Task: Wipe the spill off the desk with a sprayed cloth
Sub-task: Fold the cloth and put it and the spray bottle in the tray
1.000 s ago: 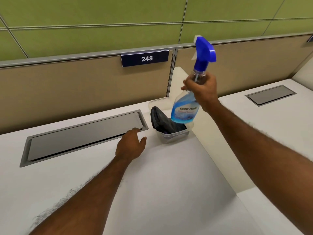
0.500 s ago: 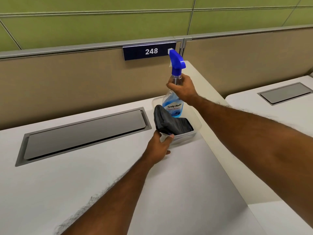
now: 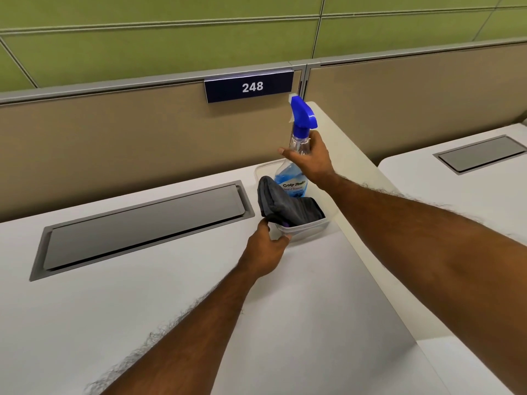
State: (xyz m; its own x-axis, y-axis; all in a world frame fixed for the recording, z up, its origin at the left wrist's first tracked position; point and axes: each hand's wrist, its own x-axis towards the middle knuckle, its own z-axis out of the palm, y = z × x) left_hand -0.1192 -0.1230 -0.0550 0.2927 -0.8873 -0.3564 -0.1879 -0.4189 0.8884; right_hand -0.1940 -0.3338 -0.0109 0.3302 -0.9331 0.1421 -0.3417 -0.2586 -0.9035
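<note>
A dark grey cloth (image 3: 288,205) lies folded in a clear plastic container (image 3: 309,228) at the back of the white desk (image 3: 285,323), hanging over its left rim. A spray bottle (image 3: 292,181) with blue liquid and a blue trigger head stands upright in the container's far end. My right hand (image 3: 312,162) is wrapped around the bottle's neck, with one finger stretched out to the left. My left hand (image 3: 266,246) is at the container's near left corner, its fingers closed on the cloth's lower edge and its thumb against the rim.
A grey cable-tray lid (image 3: 142,226) is set into the desk left of the container. A tan partition with a "248" sign (image 3: 251,86) rises right behind it. A low divider (image 3: 368,181) separates the neighbouring desk (image 3: 470,189) on the right.
My right hand brought the bottle down from mid-air and stood it in the container. My left hand moved right from the cable-tray lid to the cloth's edge.
</note>
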